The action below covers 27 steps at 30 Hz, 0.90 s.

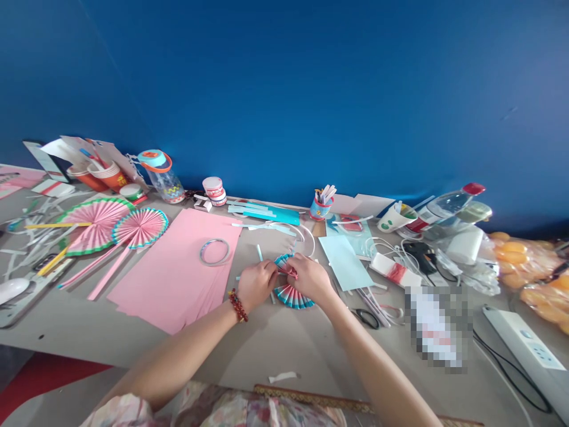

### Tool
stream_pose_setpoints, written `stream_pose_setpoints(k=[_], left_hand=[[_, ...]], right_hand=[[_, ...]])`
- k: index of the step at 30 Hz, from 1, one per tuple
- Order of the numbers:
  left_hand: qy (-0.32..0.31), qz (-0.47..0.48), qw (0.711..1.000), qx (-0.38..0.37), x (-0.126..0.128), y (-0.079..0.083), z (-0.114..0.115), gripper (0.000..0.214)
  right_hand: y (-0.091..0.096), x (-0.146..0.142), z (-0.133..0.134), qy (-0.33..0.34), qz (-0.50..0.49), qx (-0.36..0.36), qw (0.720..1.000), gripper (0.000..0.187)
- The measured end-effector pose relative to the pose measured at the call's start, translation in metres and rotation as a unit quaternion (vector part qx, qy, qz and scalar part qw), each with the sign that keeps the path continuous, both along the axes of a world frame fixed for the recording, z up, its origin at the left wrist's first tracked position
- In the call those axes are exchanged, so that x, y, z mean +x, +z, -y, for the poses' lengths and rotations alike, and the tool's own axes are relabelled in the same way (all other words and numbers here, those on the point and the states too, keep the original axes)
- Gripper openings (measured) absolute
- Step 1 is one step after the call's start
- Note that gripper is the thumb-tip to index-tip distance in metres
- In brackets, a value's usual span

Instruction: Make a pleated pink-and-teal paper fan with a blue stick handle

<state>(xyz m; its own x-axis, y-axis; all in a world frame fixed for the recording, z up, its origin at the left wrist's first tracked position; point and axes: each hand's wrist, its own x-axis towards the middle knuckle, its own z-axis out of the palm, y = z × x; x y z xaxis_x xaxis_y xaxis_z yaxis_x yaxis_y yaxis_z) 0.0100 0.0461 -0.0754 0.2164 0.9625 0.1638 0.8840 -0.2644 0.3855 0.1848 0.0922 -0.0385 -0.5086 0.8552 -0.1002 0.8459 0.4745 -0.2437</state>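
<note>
A small pleated paper fan (295, 298), pink with a blue and white rim, is between my hands above the grey table. My left hand (256, 283) is closed, its fingertips pinching the fan's left side near the middle. From the other side my right hand (310, 276) grips the fan's centre, where a bit of folded pink paper shows at the fingers. My fingers hide the middle of the fan. A pale blue paper strip (260, 252) lies just beyond my left hand. Left of it is a stack of pink paper (178, 255) with a roll of tape (214, 252) on top.
Two finished-looking paper fans (140, 228) lie at the left. Light blue paper (347, 263), scissors (367, 318) and a power strip (524, 338) are to the right. A cup of sticks (321, 207), a water bottle (162, 177) and a plastic bottle (444, 207) stand along the blue wall.
</note>
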Motion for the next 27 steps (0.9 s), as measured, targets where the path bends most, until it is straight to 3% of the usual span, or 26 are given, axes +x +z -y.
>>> stream_pose_setpoints(k=[9, 22, 27], left_hand=[[-0.006, -0.001, 1.000, 0.002, -0.0018, 0.0035, 0.0013, 0.020], [0.012, -0.002, 1.000, 0.002, -0.0032, -0.0008, 0.0011, 0.003], [0.020, 0.015, 1.000, -0.004, -0.0075, -0.0038, -0.0012, 0.011]], right_hand=[[-0.0030, 0.0026, -0.0012, 0.002, -0.012, 0.000, 1.000, 0.015], [-0.0026, 0.0027, -0.0007, -0.001, -0.015, 0.004, 1.000, 0.013], [-0.0035, 0.0024, -0.0011, -0.005, -0.008, 0.007, 1.000, 0.013]])
